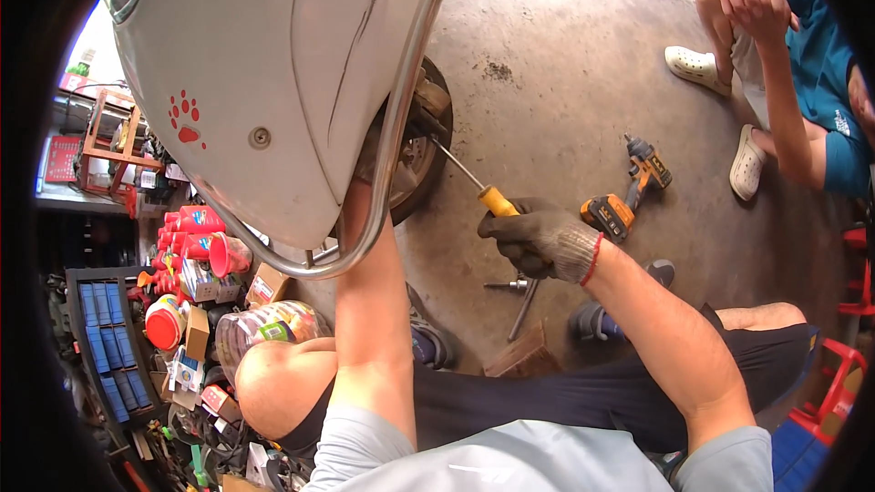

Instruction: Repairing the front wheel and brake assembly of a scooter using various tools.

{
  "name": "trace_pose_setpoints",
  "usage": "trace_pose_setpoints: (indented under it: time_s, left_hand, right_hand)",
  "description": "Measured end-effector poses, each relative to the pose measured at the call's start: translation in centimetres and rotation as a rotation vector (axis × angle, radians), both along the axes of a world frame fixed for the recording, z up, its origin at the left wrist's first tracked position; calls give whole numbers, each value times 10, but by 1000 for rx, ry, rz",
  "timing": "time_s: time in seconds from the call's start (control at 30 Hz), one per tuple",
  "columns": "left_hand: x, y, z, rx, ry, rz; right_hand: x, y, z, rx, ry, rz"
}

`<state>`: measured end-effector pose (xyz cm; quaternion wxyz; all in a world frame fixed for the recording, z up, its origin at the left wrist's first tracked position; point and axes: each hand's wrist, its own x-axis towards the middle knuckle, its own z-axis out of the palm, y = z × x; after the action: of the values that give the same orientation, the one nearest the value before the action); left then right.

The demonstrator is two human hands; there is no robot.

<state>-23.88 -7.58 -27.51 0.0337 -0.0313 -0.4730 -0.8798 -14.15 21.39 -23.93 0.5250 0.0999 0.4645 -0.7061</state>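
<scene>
My right hand, in a dark-coated work glove with a red cuff, is closed round the yellow handle of a screwdriver. The long shaft slants up and left to the dark parts beside a wheel. Above my left arm is a white scooter body panel with a red paw print, a scratch and a curved metal guard bar along its edge. My left forearm reaches up behind that bar into the gap near the wheel. Panel and bar hide my left fingers.
An orange-black cordless impact driver lies on the concrete floor. Near my feet are a metal tool with a bar and a wooden block. A person sits at right. Red bottles, boxes and blue bins crowd the left.
</scene>
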Motion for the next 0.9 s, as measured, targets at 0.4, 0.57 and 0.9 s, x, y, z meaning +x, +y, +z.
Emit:
trace_pose_setpoints:
  time_s: [0.4, 0.57, 0.9]
  left_hand:
    - [-3, 14, -1, -224, -11, 55]
    - [-8, 18, -1, -312, -11, 74]
    - [-8, 19, -2, -477, 16, 114]
  right_hand:
    - [5, -14, -11, 266, 263, -20]
    - [6, -15, -18, 334, 389, -16]
    - [12, -22, -31, 345, 431, -52]
